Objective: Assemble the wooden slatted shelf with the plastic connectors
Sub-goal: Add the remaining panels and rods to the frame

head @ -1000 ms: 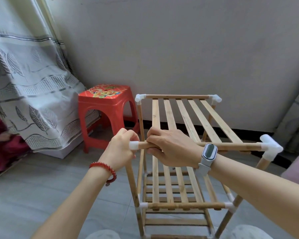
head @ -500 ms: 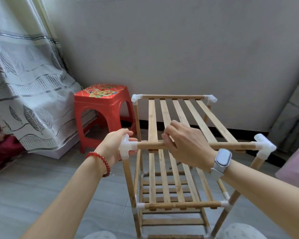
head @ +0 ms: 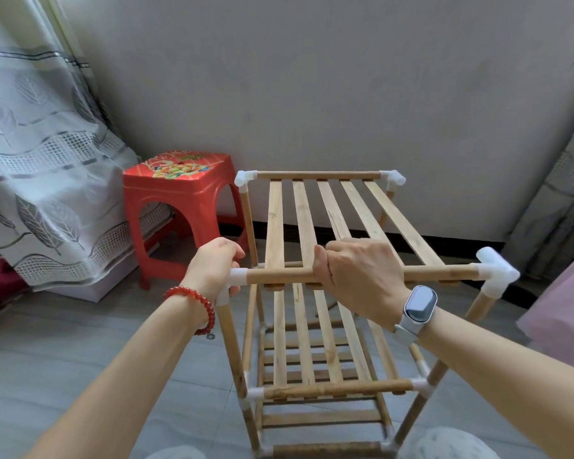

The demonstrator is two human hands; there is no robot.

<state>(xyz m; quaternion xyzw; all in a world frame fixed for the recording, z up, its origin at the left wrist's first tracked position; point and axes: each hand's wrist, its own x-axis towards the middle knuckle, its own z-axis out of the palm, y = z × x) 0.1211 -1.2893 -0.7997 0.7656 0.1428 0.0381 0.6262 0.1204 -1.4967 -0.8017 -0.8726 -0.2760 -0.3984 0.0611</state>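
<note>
my left hand [head: 212, 270] now wraps the white plastic corner connector [head: 237, 279]; my right hand [head: 358, 276] grips the round wooden front rail [head: 279, 276], seemingly pushed fully home.

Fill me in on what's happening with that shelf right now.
A person is putting together a wooden slatted shelf on the floor by a wall. The left hand grips the white plastic connector at the near left top corner, while the right hand wraps around the near top rail that enters it. The other three top corners already carry connectors, and lower tiers are in place. A red stool stands alongside.
</note>
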